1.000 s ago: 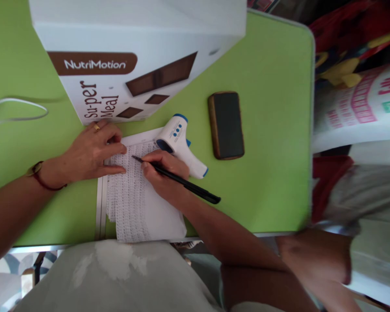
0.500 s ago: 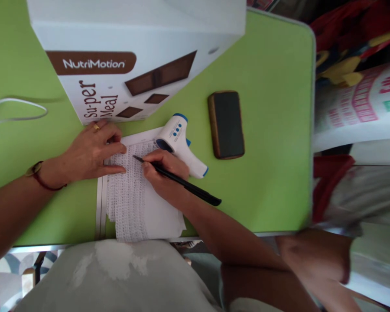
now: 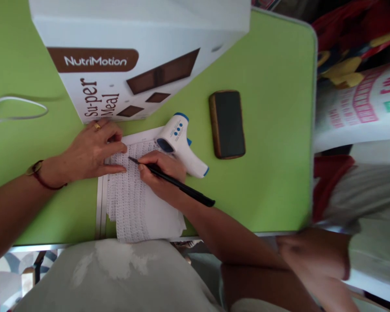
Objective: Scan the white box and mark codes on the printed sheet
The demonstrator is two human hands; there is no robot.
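Observation:
In the head view, several sheets of paper [image 3: 130, 208] covered in rows of small handwriting lie at the table's near edge. My right hand [image 3: 162, 171] grips a black pen [image 3: 185, 188], its tip at the written rows. My left hand [image 3: 95, 151] rests on the sheets' left side with thumb and forefinger apart, holding nothing. A white infrared thermometer with blue trim [image 3: 182, 145] lies on the upper right part of the papers, just beyond my right hand. Part of the writing is hidden under my hands.
A large white NutriMotion box [image 3: 100, 91] stands just beyond my left hand. A phone in a brown case [image 3: 228, 123] lies to the right on the green table [image 3: 273, 130]. A white cable [image 3: 19, 102] curls at the left. Another person's arm [image 3: 315, 251] shows at lower right.
My right hand and the pen have shifted slightly left across the paper. My left hand stays in place.

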